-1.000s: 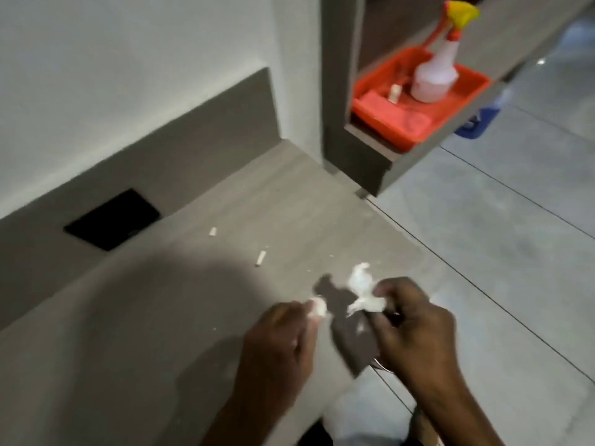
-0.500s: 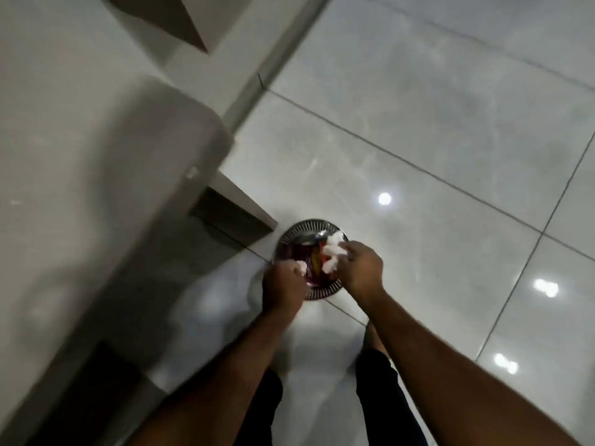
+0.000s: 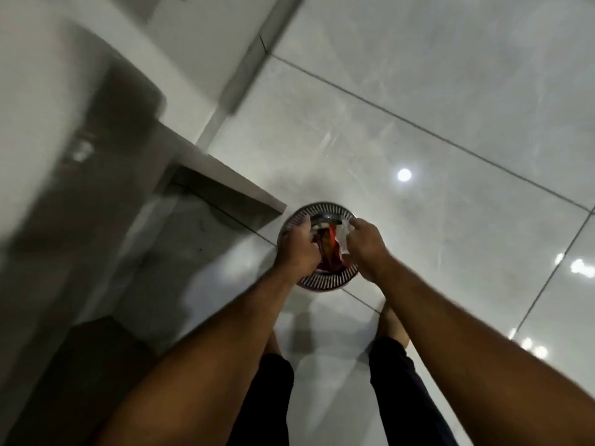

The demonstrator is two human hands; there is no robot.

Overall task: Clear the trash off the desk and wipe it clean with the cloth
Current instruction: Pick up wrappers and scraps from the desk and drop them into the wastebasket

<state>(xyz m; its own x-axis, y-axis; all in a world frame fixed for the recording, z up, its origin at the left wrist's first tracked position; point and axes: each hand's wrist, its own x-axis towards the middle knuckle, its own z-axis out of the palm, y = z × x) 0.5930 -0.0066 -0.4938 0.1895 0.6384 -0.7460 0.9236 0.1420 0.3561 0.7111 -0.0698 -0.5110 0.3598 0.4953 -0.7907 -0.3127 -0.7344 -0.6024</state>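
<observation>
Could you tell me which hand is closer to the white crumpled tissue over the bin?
Right. The right hand touches the white tissue, its grip apparently pinching it above the bin. The left hand hovers across the bin's opening, apart from it.

Glossy tile floor w/ light glare.

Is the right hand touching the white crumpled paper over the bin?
Touching. The head view shows the right hand with its fingers pinching the white crumpled paper, no gap between them, right above the open trash bin.
</observation>
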